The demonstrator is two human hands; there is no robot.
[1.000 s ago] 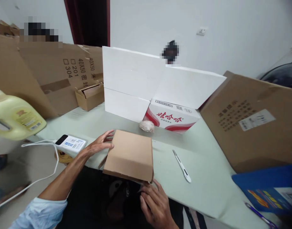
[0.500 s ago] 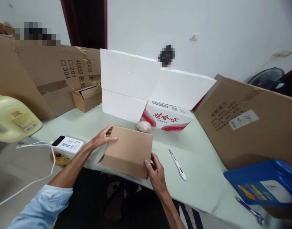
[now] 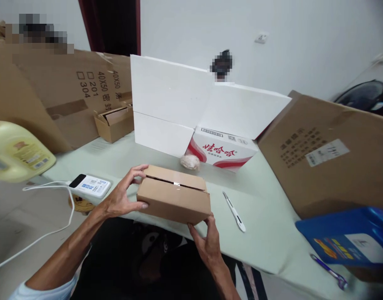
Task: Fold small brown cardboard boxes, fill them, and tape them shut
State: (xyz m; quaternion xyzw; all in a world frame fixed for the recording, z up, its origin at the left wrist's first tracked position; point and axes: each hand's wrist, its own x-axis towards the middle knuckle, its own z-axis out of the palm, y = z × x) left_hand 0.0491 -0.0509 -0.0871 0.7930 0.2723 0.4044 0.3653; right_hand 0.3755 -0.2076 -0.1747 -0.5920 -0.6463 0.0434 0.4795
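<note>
Between my hands is a small brown cardboard box (image 3: pixel 174 204), tilted, its top seam showing with a short piece of tape across the middle. My left hand (image 3: pixel 125 193) grips the left end, thumb along the front face and fingers at the back corner. At the lower right corner my right hand (image 3: pixel 206 239) holds the box, thumb and fingers pinching the edge. Just behind the box lies a crumpled, wrapped pale lump (image 3: pixel 190 162). A white utility knife (image 3: pixel 234 211) rests on the table to the right of the box.
On the green-covered table (image 3: pixel 256 196) stand a white and red carton (image 3: pixel 222 150) and an open brown box (image 3: pixel 114 123). A white power bank (image 3: pixel 90 186) with a cable lies left. A yellow jug (image 3: pixel 19 150), a blue container (image 3: pixel 344 237) and a purple-handled tool (image 3: pixel 329 271) flank the sides.
The cardboard box has been turned in my hands, so the taped seam now shows on top. My left thumb has moved down to the front face, and my right hand lower on the corner.
</note>
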